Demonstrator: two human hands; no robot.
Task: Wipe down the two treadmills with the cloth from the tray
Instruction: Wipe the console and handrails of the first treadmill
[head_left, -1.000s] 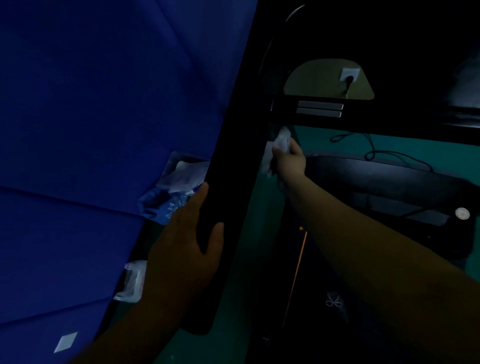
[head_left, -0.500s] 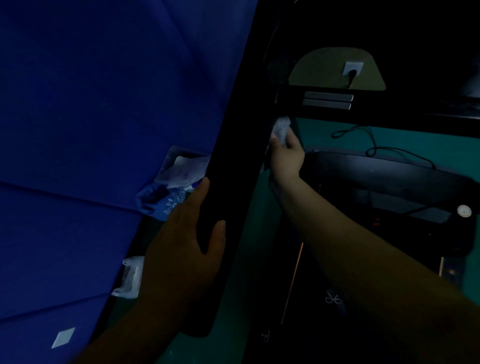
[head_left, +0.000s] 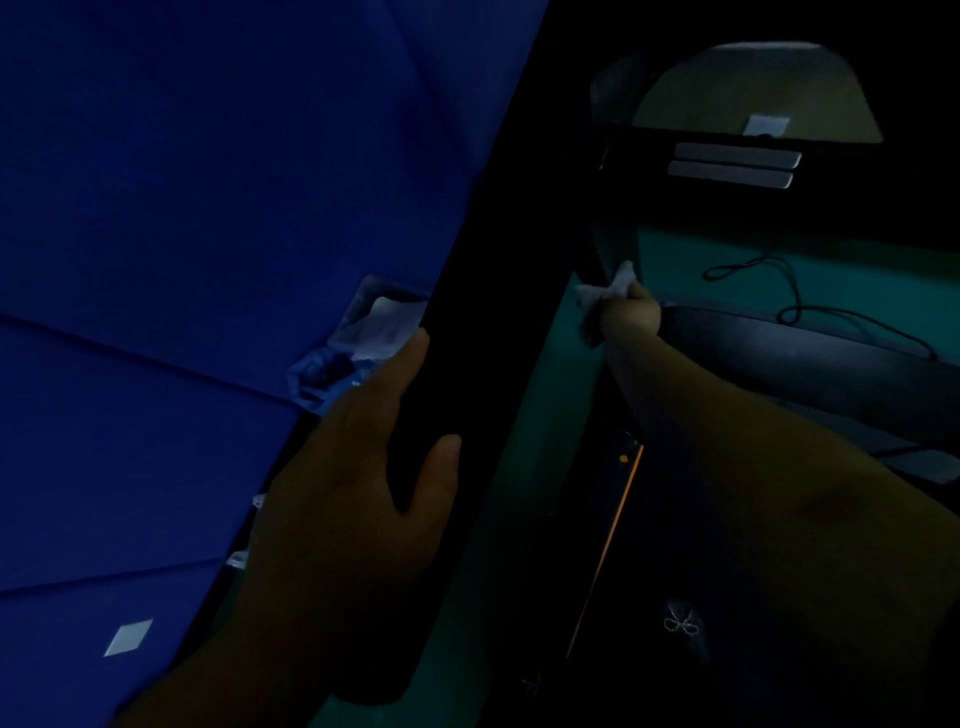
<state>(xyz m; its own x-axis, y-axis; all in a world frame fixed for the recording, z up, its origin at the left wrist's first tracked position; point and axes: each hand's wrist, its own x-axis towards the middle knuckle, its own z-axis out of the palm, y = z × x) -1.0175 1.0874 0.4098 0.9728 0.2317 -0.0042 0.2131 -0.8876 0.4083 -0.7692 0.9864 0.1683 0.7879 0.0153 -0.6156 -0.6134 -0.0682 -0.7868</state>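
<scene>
The scene is very dark. My left hand (head_left: 358, 499) grips the black handrail (head_left: 467, 364) of a treadmill, thumb on the near side. My right hand (head_left: 631, 312) reaches forward, shut on a crumpled white cloth (head_left: 605, 293) pressed against the treadmill's black upright (head_left: 615, 244). Above it sits the console bar with two grey strips (head_left: 732, 166). The dark motor cover (head_left: 805, 358) lies to the right of my hand. A tray (head_left: 379, 317) with a pale cloth in it shows behind the handrail.
A blue wall (head_left: 208, 208) fills the left. A blue packet (head_left: 322, 374) lies below the tray. A black cable (head_left: 779, 291) loops over the teal floor (head_left: 545, 395). A wall socket (head_left: 766, 126) sits beyond the console. An orange stripe (head_left: 608, 545) edges the deck.
My right hand slid the cloth up the upright and then back down. The view tilted, lifting the console higher in frame. My left hand stayed on the handrail.
</scene>
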